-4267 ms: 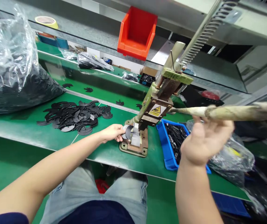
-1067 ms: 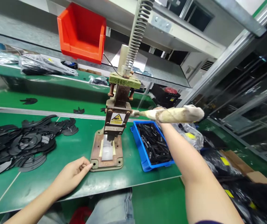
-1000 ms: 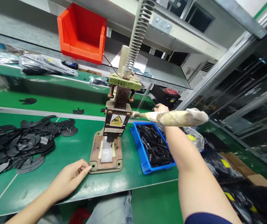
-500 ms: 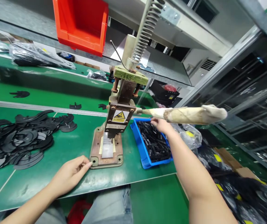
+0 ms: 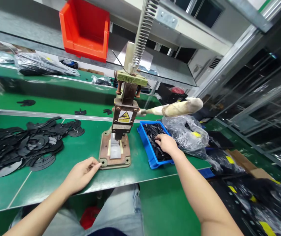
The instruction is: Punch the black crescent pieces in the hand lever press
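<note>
My right hand point(image 5: 167, 143) reaches into a blue bin point(image 5: 144, 144) full of small, narrow black plastic parts point(image 5: 152, 131). Its fingers curl down onto the parts, and I cannot see what is between the fingertips. My left hand point(image 5: 85, 172) rests on the green bench with fingers curled and thumb against the forefinger. Those fingertips touch the front left corner of the base point(image 5: 104, 150) of a hand press; anything inside them is hidden. The press head point(image 5: 123, 119) with a warning label stands above a pale plate point(image 5: 115, 150) on that base.
Flat curved black pieces point(image 5: 32, 144) lie heaped on the bench at left. The press lever point(image 5: 182, 107) sticks out to the right above the bin. Bagged parts point(image 5: 189, 134) lie beyond the bin. A red bin point(image 5: 86, 32) sits on the shelf above.
My right hand has come from the bin's far edge towards me, into the middle of the parts. My left hand stays at the base corner. The camera view has shifted slightly.
</note>
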{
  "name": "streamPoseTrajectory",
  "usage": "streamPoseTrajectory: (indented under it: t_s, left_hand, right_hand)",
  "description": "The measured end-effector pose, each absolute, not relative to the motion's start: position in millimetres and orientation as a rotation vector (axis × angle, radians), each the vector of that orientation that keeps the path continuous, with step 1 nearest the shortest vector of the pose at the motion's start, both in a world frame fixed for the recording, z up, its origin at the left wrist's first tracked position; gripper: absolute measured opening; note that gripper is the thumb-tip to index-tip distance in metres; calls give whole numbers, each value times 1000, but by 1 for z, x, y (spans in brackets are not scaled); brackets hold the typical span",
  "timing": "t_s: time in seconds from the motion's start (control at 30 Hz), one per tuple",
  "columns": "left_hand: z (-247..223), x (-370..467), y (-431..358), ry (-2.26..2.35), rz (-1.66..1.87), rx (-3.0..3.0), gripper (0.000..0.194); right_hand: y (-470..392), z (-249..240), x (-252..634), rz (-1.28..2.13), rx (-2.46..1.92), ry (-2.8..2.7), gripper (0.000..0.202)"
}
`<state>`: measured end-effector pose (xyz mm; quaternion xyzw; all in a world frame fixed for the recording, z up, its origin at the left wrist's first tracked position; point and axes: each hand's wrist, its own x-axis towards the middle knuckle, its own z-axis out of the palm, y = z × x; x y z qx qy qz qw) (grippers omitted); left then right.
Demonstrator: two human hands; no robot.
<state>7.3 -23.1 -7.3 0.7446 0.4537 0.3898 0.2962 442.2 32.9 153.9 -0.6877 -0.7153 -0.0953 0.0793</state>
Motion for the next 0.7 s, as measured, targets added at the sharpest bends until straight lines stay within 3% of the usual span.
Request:
streamPoseTrajectory:
  t_s: [0.17,0.3,0.5,0.57,0.7]
  left_hand:
    - [-8,7,-23,1185,1118,1905,37]
    - [-3,7,-26,1200,1255,1825,39]
    - [33,30,-55,1064,1374,1899,24]
    - [45,41,-63,995,1389,1946,23]
    - [54,54,-71,877,1375,2067,38]
  right_hand:
    - [20,157,444,-338,-1863,-1901,24]
    - [-3,150,424,-340,-1593,-1822,29]
    - [-44,111,350,-264,-1133,-1959,32]
    - [-52,97,325,-216,-1037,-1994,41]
    - [-60,77,290,-110,-831,-2103,68]
